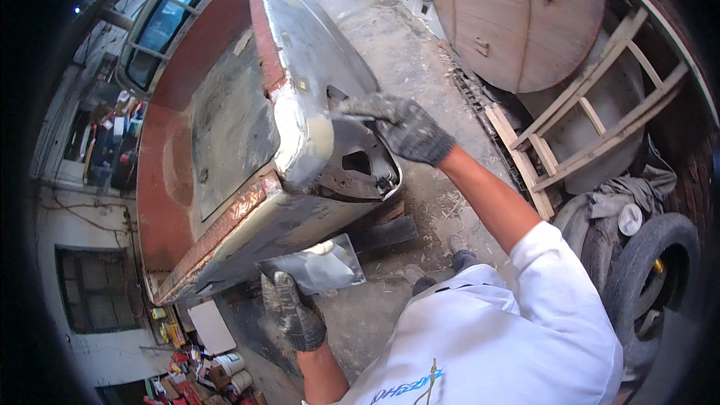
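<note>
My left hand (294, 313), in a dark grey knit glove, grips the edge of a flat, shiny mixing plate (319, 268). A pale cream dab of putty (325, 248) lies on the plate's far side. My right hand (414, 129), gloved alike, is closed on a thin, flat spreader (351, 117), mostly hidden by the fingers. The spreader is at the side of a pickup truck bed (262, 206), just above the rusty tail-light opening (358, 163). Cream and white filler (306, 135) covers the rounded rear corner beside it.
To the right, a wooden ladder frame (592, 116) leans near a large round wooden panel (517, 15). Tires (649, 285) stand at the lower right. Cans and boxes (202, 375) crowd the lower left floor. A dark block (382, 234) lies under the bed corner.
</note>
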`<state>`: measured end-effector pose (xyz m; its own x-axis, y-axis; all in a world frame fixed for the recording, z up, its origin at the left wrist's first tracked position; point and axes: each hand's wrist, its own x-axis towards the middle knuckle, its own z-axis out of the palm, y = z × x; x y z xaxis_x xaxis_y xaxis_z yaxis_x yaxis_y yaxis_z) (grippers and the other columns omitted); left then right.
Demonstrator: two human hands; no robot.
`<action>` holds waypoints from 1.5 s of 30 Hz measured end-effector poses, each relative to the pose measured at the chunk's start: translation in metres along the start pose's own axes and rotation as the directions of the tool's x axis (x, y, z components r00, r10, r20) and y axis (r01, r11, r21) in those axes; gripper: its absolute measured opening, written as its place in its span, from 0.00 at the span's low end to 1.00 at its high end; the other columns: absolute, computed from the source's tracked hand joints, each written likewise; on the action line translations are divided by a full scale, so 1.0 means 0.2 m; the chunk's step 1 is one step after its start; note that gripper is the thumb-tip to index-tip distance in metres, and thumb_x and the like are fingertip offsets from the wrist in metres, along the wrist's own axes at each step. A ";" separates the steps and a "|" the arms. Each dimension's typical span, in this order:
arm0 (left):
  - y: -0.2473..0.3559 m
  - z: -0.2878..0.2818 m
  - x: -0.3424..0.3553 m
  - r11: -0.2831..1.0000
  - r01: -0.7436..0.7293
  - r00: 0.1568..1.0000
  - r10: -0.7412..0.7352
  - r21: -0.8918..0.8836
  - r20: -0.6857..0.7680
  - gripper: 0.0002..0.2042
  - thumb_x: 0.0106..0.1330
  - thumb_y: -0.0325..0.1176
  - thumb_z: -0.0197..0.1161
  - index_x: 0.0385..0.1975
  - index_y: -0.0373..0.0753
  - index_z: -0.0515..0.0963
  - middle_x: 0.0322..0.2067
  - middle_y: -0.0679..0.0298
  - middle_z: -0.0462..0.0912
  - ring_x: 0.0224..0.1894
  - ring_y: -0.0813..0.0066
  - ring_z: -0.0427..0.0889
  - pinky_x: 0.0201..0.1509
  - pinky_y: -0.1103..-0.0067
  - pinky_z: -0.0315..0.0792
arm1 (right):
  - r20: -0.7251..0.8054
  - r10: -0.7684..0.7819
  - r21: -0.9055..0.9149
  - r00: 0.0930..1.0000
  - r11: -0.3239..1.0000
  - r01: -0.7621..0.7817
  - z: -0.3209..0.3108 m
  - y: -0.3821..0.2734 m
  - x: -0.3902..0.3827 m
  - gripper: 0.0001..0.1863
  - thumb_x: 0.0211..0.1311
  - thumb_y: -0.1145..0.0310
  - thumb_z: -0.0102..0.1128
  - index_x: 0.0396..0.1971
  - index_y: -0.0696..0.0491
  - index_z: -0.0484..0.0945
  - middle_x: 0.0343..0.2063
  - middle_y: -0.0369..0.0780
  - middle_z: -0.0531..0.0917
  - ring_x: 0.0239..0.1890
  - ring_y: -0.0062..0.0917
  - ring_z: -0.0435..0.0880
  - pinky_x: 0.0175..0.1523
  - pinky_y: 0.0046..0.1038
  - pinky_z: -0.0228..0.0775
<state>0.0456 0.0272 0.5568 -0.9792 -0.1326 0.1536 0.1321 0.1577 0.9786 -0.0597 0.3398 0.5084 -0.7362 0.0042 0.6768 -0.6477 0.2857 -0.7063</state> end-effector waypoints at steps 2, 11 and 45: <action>-0.01 -0.01 -0.06 0.985 -0.094 0.996 0.093 0.147 0.017 0.21 0.68 0.34 0.54 0.57 0.29 0.65 0.52 0.58 0.71 0.52 0.72 0.70 0.57 0.77 0.64 | -0.022 -0.078 -0.162 0.997 0.984 0.073 0.05 0.13 0.11 0.25 0.52 0.81 0.48 0.51 0.48 0.75 0.50 0.42 0.77 0.51 0.38 0.75 0.60 0.36 0.64; -0.07 -0.06 -0.18 0.910 -0.112 0.980 0.169 0.400 -0.109 0.17 0.68 0.30 0.53 0.55 0.32 0.68 0.52 0.59 0.72 0.52 0.72 0.71 0.56 0.76 0.67 | 0.023 -0.131 -0.040 0.991 0.990 0.132 0.16 0.29 0.05 0.27 0.47 0.84 0.48 0.50 0.51 0.75 0.53 0.43 0.76 0.58 0.37 0.71 0.64 0.36 0.60; 0.02 0.26 -0.16 0.934 -0.158 0.981 0.186 0.321 -0.058 0.20 0.70 0.36 0.51 0.56 0.30 0.64 0.51 0.56 0.71 0.52 0.69 0.68 0.59 0.73 0.62 | -0.024 0.611 0.014 0.791 0.791 -0.611 0.23 -0.35 -0.49 0.14 0.65 0.68 0.53 0.47 0.58 0.72 0.35 0.40 0.80 0.36 0.21 0.78 0.43 0.26 0.70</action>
<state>0.0698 0.0825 0.5484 -0.9271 -0.1572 0.3402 0.2285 0.4824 0.8456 0.0478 0.2749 0.4819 -0.9737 0.2007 0.1083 -0.0653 0.2098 -0.9756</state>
